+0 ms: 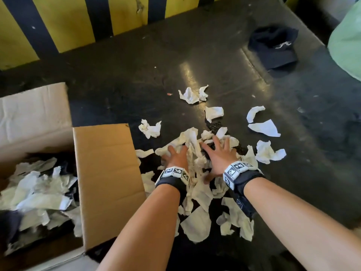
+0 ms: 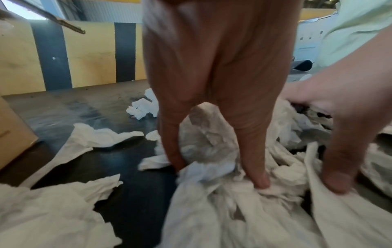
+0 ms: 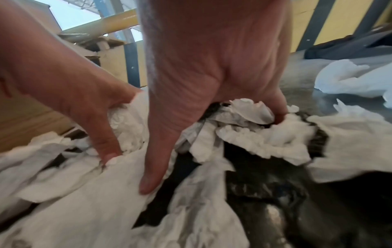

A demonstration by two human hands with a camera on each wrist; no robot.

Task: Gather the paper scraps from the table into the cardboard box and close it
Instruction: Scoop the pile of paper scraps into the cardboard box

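Observation:
A heap of crumpled white paper scraps [image 1: 197, 194] lies on the dark table [image 1: 136, 75], right of the open cardboard box [image 1: 105, 173]. More scraps [image 1: 39, 192] fill the box. My left hand [image 1: 175, 156] is on the heap's left side, its fingers [image 2: 258, 177] dug in and curled round a bunch of paper [image 2: 207, 134]. My right hand [image 1: 219, 153] lies on the heap beside it with its fingers spread and fairly straight. Its thumb [image 3: 150, 184] presses on the paper. Loose scraps [image 1: 265, 128] lie further out to the right and behind [image 1: 190, 94].
The box's flaps stand open, one [image 1: 33, 114] at the back and one towards the heap. A dark cap [image 1: 273, 47] lies at the table's far right. A pale green cloth shape [image 1: 347, 45] is at the right edge. A yellow and black striped wall [image 1: 64, 22] borders the far side.

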